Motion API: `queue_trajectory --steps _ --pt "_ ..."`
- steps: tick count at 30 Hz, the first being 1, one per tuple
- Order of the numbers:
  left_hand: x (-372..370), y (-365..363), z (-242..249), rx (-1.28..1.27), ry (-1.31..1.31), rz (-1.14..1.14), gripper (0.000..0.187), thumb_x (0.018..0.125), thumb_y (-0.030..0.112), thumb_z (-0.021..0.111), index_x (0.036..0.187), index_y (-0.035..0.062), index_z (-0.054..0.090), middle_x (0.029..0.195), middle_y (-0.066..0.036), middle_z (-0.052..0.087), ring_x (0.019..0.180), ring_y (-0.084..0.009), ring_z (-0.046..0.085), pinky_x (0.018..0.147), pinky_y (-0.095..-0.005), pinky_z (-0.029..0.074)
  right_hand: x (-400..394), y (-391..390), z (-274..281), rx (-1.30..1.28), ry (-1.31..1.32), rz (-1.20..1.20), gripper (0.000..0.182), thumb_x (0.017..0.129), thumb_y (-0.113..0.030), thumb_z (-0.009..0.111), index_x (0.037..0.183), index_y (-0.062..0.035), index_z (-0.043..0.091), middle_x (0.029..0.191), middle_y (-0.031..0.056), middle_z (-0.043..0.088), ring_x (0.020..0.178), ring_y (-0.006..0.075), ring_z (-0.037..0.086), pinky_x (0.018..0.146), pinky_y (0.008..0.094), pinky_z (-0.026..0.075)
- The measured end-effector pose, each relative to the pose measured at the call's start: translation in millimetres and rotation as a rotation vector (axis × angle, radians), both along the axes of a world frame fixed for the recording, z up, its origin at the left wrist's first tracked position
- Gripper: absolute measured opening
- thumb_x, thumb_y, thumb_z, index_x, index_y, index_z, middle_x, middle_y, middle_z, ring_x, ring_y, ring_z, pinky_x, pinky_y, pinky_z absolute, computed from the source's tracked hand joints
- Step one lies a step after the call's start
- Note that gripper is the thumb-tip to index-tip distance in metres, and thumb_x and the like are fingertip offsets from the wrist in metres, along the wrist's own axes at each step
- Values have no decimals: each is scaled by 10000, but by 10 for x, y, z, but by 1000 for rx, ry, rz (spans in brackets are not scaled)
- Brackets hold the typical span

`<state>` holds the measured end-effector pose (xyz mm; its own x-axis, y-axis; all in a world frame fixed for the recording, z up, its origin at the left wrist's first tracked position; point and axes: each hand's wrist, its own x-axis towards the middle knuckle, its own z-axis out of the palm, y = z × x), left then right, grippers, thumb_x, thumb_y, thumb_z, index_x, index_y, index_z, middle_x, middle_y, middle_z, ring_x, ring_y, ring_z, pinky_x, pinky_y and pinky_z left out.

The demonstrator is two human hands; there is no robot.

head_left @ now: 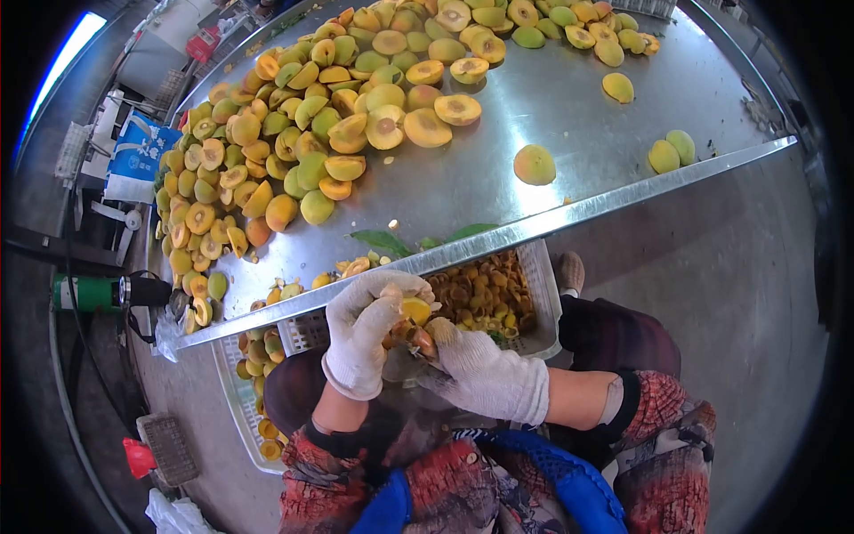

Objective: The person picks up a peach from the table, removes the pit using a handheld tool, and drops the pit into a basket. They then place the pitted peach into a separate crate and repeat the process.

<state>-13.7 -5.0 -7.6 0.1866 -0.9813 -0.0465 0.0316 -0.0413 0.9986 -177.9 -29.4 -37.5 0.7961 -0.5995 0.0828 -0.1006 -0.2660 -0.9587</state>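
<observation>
My left hand (366,331), in a white knit glove, is closed with its fingertips on a yellow peach piece (415,310). Close against it, my right hand (487,369), gloved too and greyed at the fingers, is closed around a small metal tool (416,349); only a shiny bit of it shows, and its exact kind is hidden. Reddish-brown fruit flesh shows between the two hands. Both hands are over my lap, just in front of the metal table's raised edge (498,242). Below them, a white crate (544,298) holds brownish fruit pieces.
A big heap of halved peaches (307,133) covers the table's left and far side. A few lone peaches (535,165) lie to the right. Green leaves (381,241) are near the edge. Another white crate (233,405) with peach halves stands at lower left, beside a grey basket (169,448).
</observation>
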Motion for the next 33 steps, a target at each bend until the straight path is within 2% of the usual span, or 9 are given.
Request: queue_trajectory --steps 6,9,13,18,22,25,28,31,33 --pt "47 -56 161 169 14 -115 235 855 132 543 962 -46 654 899 -99 653 841 -158 621 765 -279 495 35 29 -33 1 8 10 298 880 -187 586 1077 -1 462 840 225 584 771 425 602 649 481 498" --pt "91 -92 176 170 -46 -167 229 850 129 552 965 -41 655 893 -92 654 831 -145 615 753 -274 492 24 20 -27 40 8 37 328 866 -199 603 1085 -1 460 862 231 586 769 430 598 651 479 499" --pt "112 -112 124 129 -116 -196 314 858 248 557 913 -48 643 872 -143 663 788 -234 656 703 -326 544 38 45 -92 74 -26 43 364 844 -207 628 1087 6 460 882 228 589 766 428 601 657 465 506" --pt "129 -88 69 117 83 -213 234 863 141 563 970 -49 649 914 -114 661 843 -176 633 774 -295 513 -33 -152 288 834 128 309 294 855 -186 632 1044 -5 498 815 118 603 666 242 622 591 343 514" --pt "-2 -58 36 56 270 -107 329 898 253 544 977 -57 621 894 -159 647 812 -239 650 751 -355 547 -77 -259 342 1241 54 495 210 864 -158 634 1001 -43 524 778 46 586 580 93 569 506 224 479" --pt "-72 -55 -5 8 321 -40 428 913 369 506 984 -44 592 860 -185 626 774 -274 647 723 -386 558 -88 -205 229 1414 -164 504 256 874 -243 645 1004 -54 531 711 65 620 501 93 589 422 203 491" --pt "-88 -48 16 10 322 19 454 924 397 491 999 -40 587 880 -183 621 798 -278 643 730 -388 555 -76 -254 294 1301 -25 502 265 889 -253 632 1011 -44 523 695 62 614 491 86 575 408 204 473" --pt "-70 -58 -40 -18 271 106 458 941 414 492 1014 -28 587 908 -168 620 853 -277 637 771 -397 543 19 -167 257 835 -24 349 257 878 -226 636 1017 -42 522 763 110 638 508 154 606 412 274 489" --pt "-51 -42 -203 -122 313 124 470 923 403 545 1080 -40 576 941 -163 627 896 -276 635 800 -385 534 74 -74 46 71 -16 131 255 849 -193 622 1002 -26 506 830 143 617 622 253 629 495 346 515"
